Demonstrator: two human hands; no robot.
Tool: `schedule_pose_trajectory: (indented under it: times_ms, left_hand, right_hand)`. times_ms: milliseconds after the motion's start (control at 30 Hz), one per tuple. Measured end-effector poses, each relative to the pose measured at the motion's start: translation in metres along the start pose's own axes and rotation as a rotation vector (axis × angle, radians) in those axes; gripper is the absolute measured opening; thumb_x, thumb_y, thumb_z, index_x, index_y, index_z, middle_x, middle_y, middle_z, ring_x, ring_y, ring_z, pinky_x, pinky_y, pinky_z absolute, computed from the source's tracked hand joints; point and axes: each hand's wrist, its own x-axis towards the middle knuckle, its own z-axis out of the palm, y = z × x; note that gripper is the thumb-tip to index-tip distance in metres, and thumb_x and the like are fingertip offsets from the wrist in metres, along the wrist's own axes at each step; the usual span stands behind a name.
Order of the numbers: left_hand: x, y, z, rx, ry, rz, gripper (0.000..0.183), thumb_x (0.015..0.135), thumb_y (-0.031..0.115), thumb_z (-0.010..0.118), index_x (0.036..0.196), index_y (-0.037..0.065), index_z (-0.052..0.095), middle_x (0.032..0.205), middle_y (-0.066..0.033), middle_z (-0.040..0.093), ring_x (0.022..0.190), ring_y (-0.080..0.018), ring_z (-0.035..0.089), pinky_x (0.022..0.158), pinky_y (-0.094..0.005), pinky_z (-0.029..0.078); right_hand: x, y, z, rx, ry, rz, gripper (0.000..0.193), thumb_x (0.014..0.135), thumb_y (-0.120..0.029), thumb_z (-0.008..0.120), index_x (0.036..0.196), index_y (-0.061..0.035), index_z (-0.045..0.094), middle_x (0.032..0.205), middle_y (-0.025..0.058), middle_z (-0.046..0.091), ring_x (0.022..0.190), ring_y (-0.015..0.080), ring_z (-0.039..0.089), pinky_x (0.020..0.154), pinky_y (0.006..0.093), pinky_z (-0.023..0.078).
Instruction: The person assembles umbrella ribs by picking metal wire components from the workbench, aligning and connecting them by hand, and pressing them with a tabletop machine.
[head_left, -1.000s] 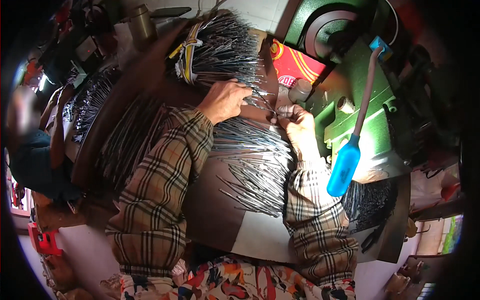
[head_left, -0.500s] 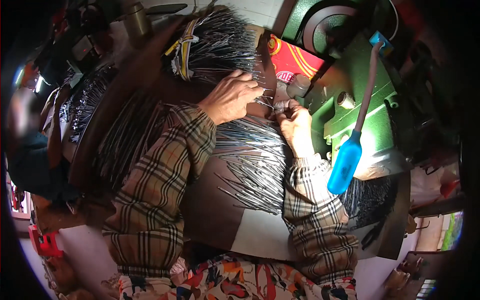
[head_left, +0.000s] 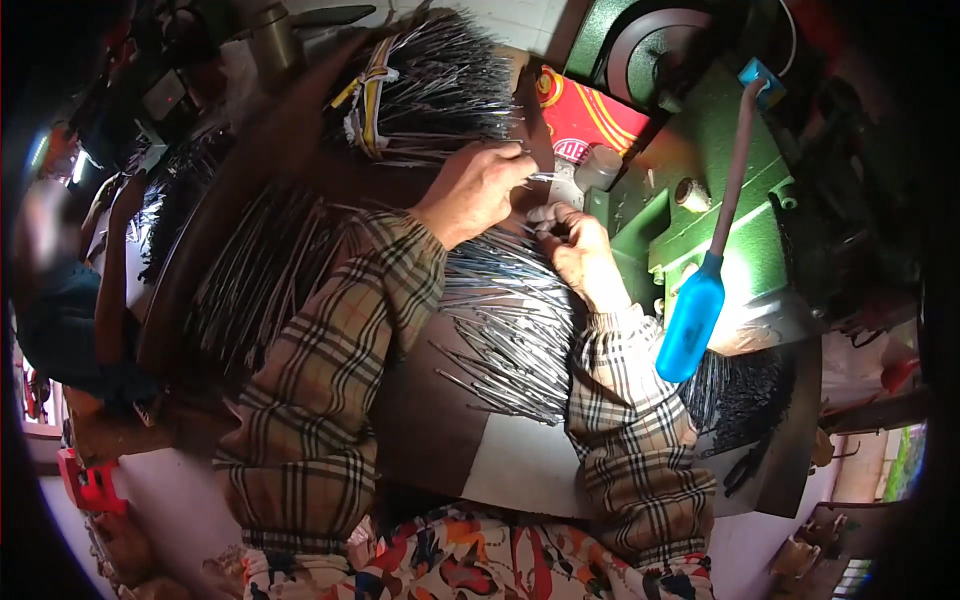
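Head view: the left hand point(head_left: 478, 192) pinches a thin rod point(head_left: 541, 177) near the green machine point(head_left: 690, 240); the right hand point(head_left: 582, 252) curls close by, its grip unclear. Loose rods point(head_left: 520, 345) fan out below, a strapped bundle point(head_left: 445, 90) waits above: plenty looks left.

Landmark: the machine point(head_left: 690, 235) | loose rods point(head_left: 520, 350): at left of the machine | tied bundle point(head_left: 430, 95): left of the machine, more behind | box point(head_left: 590, 115): beside its left rear | lamp point(head_left: 690, 325): at its front | second rod pile point(head_left: 740, 390): before it | co-worker point(head_left: 70, 320): far left of it
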Motion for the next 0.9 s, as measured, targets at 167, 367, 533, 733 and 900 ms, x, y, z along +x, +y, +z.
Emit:
schedule_pose_trajectory:
  times_ms: [167, 367, 533, 733, 900]
  left_hand:
    - [-0.005, 0.017, 0.014, 0.201, -0.249, -0.202, 0.027, 0.086, 0.019, 0.066, 0.108, 0.004, 0.065, 0.1, -0.0226, 0.066, 0.092, -0.0401, 0.064, 0.08, -0.0446, 0.052]
    - [-0.027, 0.019, -0.031, 0.186, -0.21, -0.208, 0.018, 0.089, 0.015, 0.065, 0.098, -0.001, 0.063, 0.085, -0.0218, 0.064, 0.078, -0.0408, 0.063, 0.067, -0.0439, 0.049]
    - [-0.052, 0.004, -0.107, 0.403, -0.081, -0.397, 0.024, 0.078, 0.001, 0.069, 0.101, 0.0, 0.065, 0.093, -0.0217, 0.064, 0.088, -0.0406, 0.063, 0.073, -0.0403, 0.049]
    - [-0.066, -0.002, -0.127, 0.594, -0.275, -0.474, 0.02, 0.071, 0.001, 0.067, 0.091, 0.003, 0.066, 0.093, -0.0169, 0.063, 0.094, -0.0377, 0.059, 0.078, -0.0463, 0.048]
    - [-0.067, -0.022, -0.124, 0.648, -0.406, -0.378, 0.017, 0.068, -0.001, 0.069, 0.084, 0.003, 0.064, 0.09, -0.014, 0.061, 0.093, -0.0364, 0.058, 0.077, -0.0462, 0.048]
  right_hand:
    - [-0.005, -0.015, -0.011, -0.278, -0.177, -0.101, 0.025, 0.08, 0.003, 0.057, 0.103, 0.0013, 0.069, 0.083, 0.0156, 0.068, 0.082, 0.0231, 0.066, 0.079, 0.0319, 0.05]
    - [-0.027, -0.029, -0.03, -0.581, -0.074, -0.313, 0.03, 0.077, 0.004, 0.056, 0.105, 0.0018, 0.067, 0.094, 0.0235, 0.067, 0.083, 0.0383, 0.066, 0.078, 0.0397, 0.053]
    - [-0.019, -0.063, -0.008, -0.438, -0.156, -0.095, 0.03, 0.079, 0.002, 0.059, 0.109, -0.0002, 0.066, 0.094, 0.0229, 0.067, 0.087, 0.0375, 0.067, 0.078, 0.0393, 0.052]
    - [0.024, -0.025, 0.027, -0.486, -0.113, -0.29, 0.035, 0.078, 0.001, 0.064, 0.113, -0.0033, 0.063, 0.106, 0.0207, 0.066, 0.102, 0.0412, 0.06, 0.087, 0.0438, 0.049]
    - [0.036, -0.012, 0.036, -0.568, -0.172, -0.329, 0.036, 0.079, -0.006, 0.069, 0.114, -0.0048, 0.063, 0.109, 0.0207, 0.065, 0.105, 0.0399, 0.059, 0.088, 0.0437, 0.048]
